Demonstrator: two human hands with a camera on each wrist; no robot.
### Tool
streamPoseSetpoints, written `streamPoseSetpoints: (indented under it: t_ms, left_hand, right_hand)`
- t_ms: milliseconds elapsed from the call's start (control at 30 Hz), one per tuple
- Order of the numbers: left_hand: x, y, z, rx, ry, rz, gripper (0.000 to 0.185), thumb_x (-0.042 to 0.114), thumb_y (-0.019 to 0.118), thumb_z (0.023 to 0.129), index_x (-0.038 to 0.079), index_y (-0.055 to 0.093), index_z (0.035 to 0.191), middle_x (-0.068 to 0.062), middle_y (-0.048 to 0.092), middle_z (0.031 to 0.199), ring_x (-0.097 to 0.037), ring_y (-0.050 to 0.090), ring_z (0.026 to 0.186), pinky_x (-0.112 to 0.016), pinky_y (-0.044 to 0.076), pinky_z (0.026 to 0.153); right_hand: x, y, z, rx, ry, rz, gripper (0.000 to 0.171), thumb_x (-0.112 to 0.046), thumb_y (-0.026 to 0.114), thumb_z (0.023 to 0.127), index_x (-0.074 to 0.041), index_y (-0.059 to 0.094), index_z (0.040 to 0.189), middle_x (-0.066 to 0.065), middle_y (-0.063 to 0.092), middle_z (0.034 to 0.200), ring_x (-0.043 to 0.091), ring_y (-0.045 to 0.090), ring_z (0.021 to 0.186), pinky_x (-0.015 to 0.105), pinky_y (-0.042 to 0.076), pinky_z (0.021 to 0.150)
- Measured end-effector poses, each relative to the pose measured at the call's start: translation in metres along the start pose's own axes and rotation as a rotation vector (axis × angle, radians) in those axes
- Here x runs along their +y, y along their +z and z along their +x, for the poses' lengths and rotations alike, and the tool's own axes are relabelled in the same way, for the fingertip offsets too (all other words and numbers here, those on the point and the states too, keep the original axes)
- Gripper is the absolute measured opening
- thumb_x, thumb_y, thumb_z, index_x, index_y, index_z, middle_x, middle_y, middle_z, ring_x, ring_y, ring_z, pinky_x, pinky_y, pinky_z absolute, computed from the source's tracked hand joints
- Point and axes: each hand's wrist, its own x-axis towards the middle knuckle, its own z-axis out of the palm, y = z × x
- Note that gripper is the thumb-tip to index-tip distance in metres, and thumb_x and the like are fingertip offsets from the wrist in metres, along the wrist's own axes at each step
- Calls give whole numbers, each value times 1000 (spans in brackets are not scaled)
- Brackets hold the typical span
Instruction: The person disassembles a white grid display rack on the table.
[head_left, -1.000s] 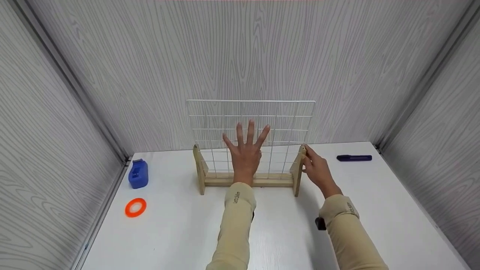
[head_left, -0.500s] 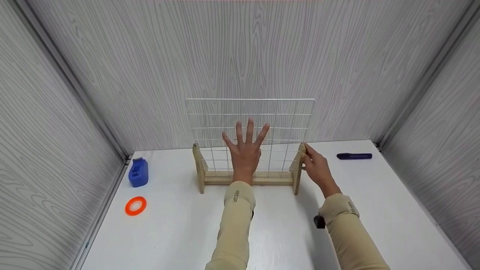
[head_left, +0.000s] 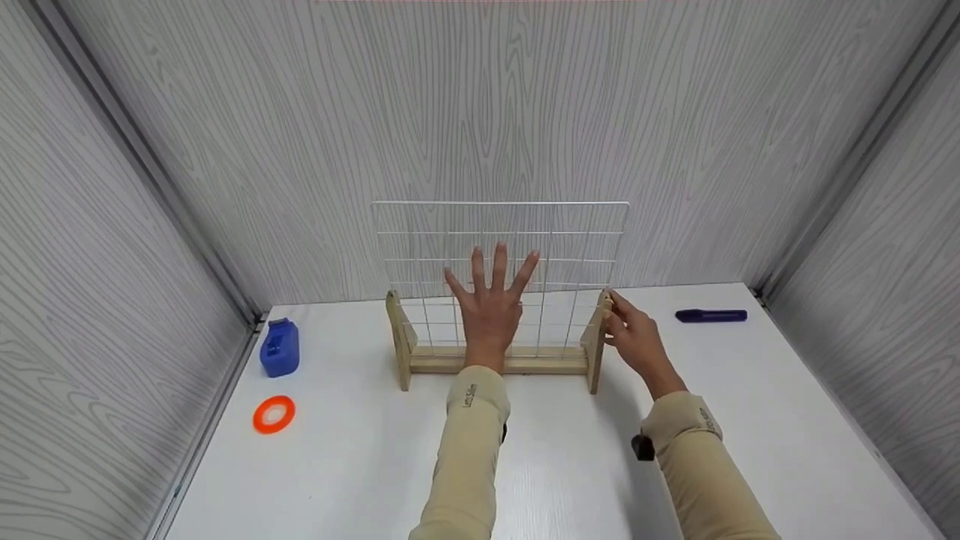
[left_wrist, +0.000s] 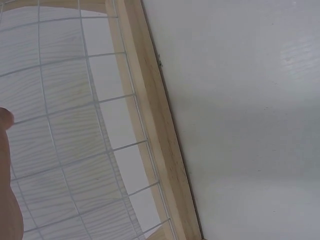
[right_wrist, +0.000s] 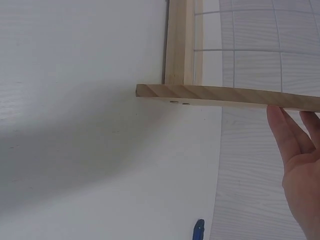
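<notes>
A white wire grid [head_left: 566, 232] stands upright in a wooden frame, with a side panel at each end and a bar along the bottom. My left hand [head_left: 491, 319] is spread flat against the middle of the grid, its fingers straight and apart. At the far left of the left wrist view, only part of that hand [left_wrist: 7, 200] shows. Beside the right wooden side panel [head_left: 595, 349] is my right hand [head_left: 634, 337]. Its fingertips touch the outer face of the panel [right_wrist: 215, 95] near the top, as the right wrist view also shows; other fingers are partly hidden.
On the white table [head_left: 360, 465], a blue tape dispenser [head_left: 280, 349] and an orange ring [head_left: 274, 415] lie at the left. A dark purple utility knife [head_left: 711, 316] lies at the back right. Wood-patterned walls [head_left: 480, 97] enclose the back and sides.
The head view shifts very slightly. Both hands keep their places on the grid and the side panel.
</notes>
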Motion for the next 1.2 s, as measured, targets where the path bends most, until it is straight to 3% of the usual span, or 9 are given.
streamPoseSetpoints:
  t_ms: [233,400,633,900,1200]
  left_hand:
    - [-5,-2,0,-12,7,11,101,54,80,81,49,13,158,-5,27,164,-38,28,149,-79,28,110]
    - [-8,-3,1,23,-2,23,100,52,81,80,49,17,157,-2,28,163,-38,28,148,-78,32,107]
    - [-10,-11,21,26,24,20,103,54,79,81,48,11,159,-1,26,164,-37,30,148,-78,29,110]
    - [-10,-18,22,-21,53,32,100,56,77,83,49,12,158,-1,25,164,-37,27,149,-79,27,111]
    - [-11,-31,44,-30,63,23,95,47,75,87,50,13,158,0,26,165,-36,28,149,-78,28,111]
  right_hand:
    - [-2,3,2,-10,-12,5,54,-20,42,110,-9,26,161,25,46,153,44,63,123,45,57,97]
    - [-1,4,1,-20,-11,4,54,-19,42,110,-9,26,161,25,47,153,43,63,123,45,57,97]
    - [-1,0,3,-1,-26,-6,54,-20,42,110,-10,27,161,25,47,153,43,63,123,46,57,97]
    - [4,4,0,-17,-16,-33,55,-19,41,110,-5,24,161,28,45,153,43,62,124,42,57,97]
    - [-1,-2,1,-30,-18,6,54,-18,41,110,-6,26,161,26,45,154,43,61,126,46,57,98]
